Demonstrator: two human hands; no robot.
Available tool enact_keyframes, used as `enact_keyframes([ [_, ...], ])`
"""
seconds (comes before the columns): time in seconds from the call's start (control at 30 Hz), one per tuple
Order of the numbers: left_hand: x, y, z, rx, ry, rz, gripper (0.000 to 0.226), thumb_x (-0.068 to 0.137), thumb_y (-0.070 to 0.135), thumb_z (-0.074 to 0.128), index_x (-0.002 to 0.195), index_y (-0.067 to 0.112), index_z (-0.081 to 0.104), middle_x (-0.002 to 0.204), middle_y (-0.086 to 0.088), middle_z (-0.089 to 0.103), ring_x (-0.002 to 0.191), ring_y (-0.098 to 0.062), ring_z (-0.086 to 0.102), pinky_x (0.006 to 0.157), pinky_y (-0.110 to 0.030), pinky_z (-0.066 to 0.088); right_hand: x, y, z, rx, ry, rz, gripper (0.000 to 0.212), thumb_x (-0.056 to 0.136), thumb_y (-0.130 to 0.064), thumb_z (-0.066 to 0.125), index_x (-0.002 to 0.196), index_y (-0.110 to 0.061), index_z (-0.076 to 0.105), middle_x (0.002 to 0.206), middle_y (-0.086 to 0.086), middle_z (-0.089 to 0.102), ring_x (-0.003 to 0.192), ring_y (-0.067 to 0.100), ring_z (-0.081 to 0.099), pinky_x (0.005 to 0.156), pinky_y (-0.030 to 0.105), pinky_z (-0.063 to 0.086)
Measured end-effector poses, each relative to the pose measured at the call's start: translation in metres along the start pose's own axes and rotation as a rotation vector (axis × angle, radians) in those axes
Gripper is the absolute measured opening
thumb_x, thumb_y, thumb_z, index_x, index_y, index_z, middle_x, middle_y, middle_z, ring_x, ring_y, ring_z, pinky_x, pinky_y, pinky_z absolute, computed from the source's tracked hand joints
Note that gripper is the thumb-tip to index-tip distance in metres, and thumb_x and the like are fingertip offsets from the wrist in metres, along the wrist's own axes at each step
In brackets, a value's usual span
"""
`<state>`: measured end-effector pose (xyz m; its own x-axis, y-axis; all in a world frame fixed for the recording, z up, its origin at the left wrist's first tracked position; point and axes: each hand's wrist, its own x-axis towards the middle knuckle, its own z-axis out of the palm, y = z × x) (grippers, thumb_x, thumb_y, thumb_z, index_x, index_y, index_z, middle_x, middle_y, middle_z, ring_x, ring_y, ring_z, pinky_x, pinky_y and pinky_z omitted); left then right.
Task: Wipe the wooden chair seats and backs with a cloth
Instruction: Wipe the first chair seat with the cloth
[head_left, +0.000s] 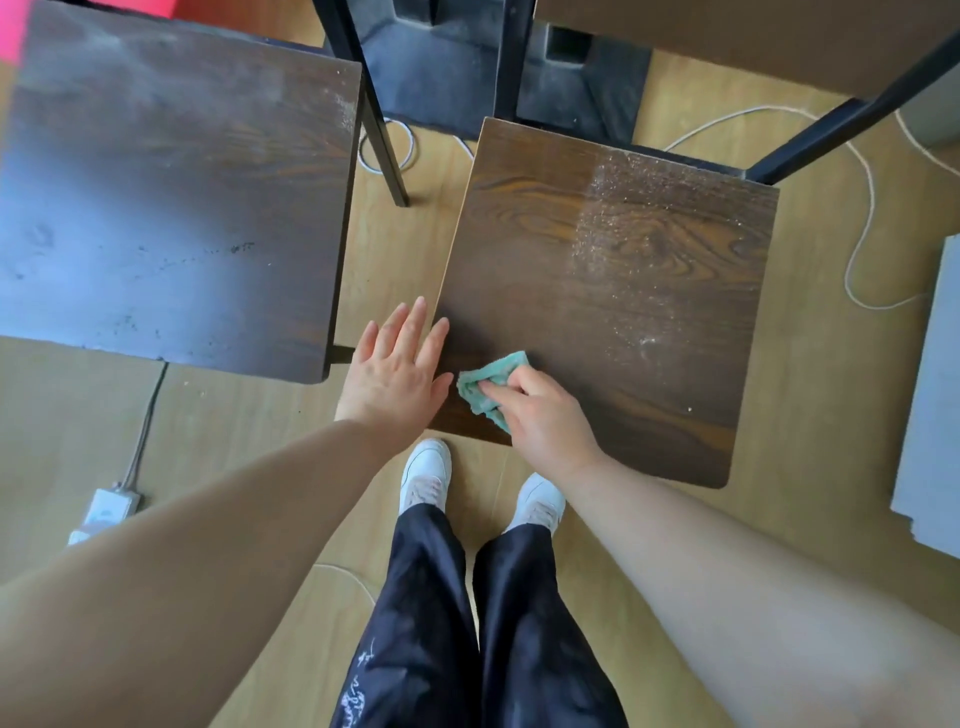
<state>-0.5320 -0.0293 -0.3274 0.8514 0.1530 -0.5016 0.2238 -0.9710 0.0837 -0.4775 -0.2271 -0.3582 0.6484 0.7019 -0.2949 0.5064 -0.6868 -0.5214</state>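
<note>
Two dark wooden chair seats stand side by side below me. On the right seat (613, 291), dusty white specks spread over its right half. My right hand (545, 410) grips a bunched green cloth (485, 384) and presses it on the seat's near left corner. My left hand (397, 364) lies flat with straight fingers at that seat's left edge, just beside the cloth. The left seat (171, 197) shows smudges and dark crumbs near its front.
Black metal legs (379, 119) rise between the seats. White cords (862, 208) loop over the wooden floor at the right, and a power strip (106, 512) lies at the left. A grey panel (935, 415) stands at the right edge. My shoes (426, 475) touch the seat's front.
</note>
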Motion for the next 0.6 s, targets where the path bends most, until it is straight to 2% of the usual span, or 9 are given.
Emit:
enact_keyframes([
  [0.07, -0.007, 0.001, 0.006, -0.002, -0.003, -0.003, 0.063, 0.103, 0.049, 0.023, 0.158, 0.022, 0.008, 0.166, -0.007, -0.002, 0.153, -0.027, -0.003, 0.124, -0.047, 0.007, -0.018, -0.002, 0.012, 0.019, -0.017, -0.01, 0.035, 0.09, -0.015, 0.065, 0.125, -0.019, 0.066, 0.092, 0.0, 0.052, 0.086, 0.022, 0.053, 0.069, 0.039, 0.055],
  [0.13, -0.01, 0.002, 0.009, -0.011, 0.009, -0.004, 0.062, 0.104, 0.048, 0.024, 0.158, 0.021, 0.01, 0.166, -0.008, 0.0, 0.153, -0.027, -0.001, 0.124, -0.047, 0.008, -0.034, -0.007, 0.017, 0.117, -0.058, 0.029, 0.027, 0.095, -0.026, 0.056, 0.118, -0.021, 0.066, 0.089, -0.002, 0.048, 0.086, 0.019, 0.05, 0.069, 0.039, 0.052],
  [0.2, -0.011, 0.004, 0.01, -0.011, 0.023, -0.004, 0.062, 0.103, 0.048, 0.025, 0.158, 0.021, 0.012, 0.166, -0.008, 0.002, 0.153, -0.026, 0.0, 0.124, -0.047, 0.009, -0.046, -0.011, 0.018, 0.149, -0.112, 0.006, 0.03, 0.097, -0.029, 0.048, 0.12, -0.022, 0.065, 0.094, 0.0, 0.051, 0.09, 0.021, 0.051, 0.073, 0.036, 0.05],
  [0.27, -0.008, 0.006, 0.008, -0.011, 0.031, -0.011, 0.062, 0.103, 0.048, 0.026, 0.158, 0.021, 0.013, 0.166, -0.008, 0.003, 0.153, -0.027, 0.001, 0.124, -0.047, 0.01, -0.053, -0.012, 0.013, 0.151, -0.136, -0.009, 0.034, 0.096, -0.022, 0.049, 0.127, -0.021, 0.063, 0.1, 0.0, 0.053, 0.095, 0.021, 0.052, 0.078, 0.037, 0.051],
  [0.37, 0.007, 0.01, -0.004, -0.045, 0.074, -0.044, 0.063, 0.102, 0.049, 0.025, 0.158, 0.021, 0.018, 0.166, -0.008, 0.007, 0.153, -0.028, 0.004, 0.124, -0.047, 0.009, -0.039, -0.003, -0.016, 0.22, 0.026, 0.061, 0.038, 0.095, -0.01, 0.053, 0.131, -0.018, 0.062, 0.101, -0.004, 0.051, 0.098, 0.015, 0.054, 0.08, 0.036, 0.055],
  [0.5, 0.042, 0.014, -0.024, -0.072, 0.129, -0.071, 0.062, 0.103, 0.049, 0.026, 0.158, 0.022, 0.016, 0.166, -0.008, 0.005, 0.153, -0.028, 0.003, 0.123, -0.045, 0.007, 0.025, 0.031, -0.084, 0.282, 0.331, 0.283, 0.036, 0.097, -0.015, 0.055, 0.133, -0.018, 0.061, 0.115, -0.005, 0.052, 0.106, 0.006, 0.054, 0.09, 0.015, 0.05],
  [0.6, 0.073, 0.019, -0.039, -0.07, 0.161, -0.068, 0.062, 0.103, 0.048, 0.025, 0.159, 0.022, 0.013, 0.166, -0.008, 0.003, 0.153, -0.027, 0.002, 0.123, -0.045, 0.008, 0.087, 0.067, -0.129, 0.336, 0.455, 0.468, 0.036, 0.099, -0.017, 0.053, 0.135, -0.018, 0.058, 0.127, -0.002, 0.05, 0.115, 0.011, 0.054, 0.1, 0.026, 0.05],
])
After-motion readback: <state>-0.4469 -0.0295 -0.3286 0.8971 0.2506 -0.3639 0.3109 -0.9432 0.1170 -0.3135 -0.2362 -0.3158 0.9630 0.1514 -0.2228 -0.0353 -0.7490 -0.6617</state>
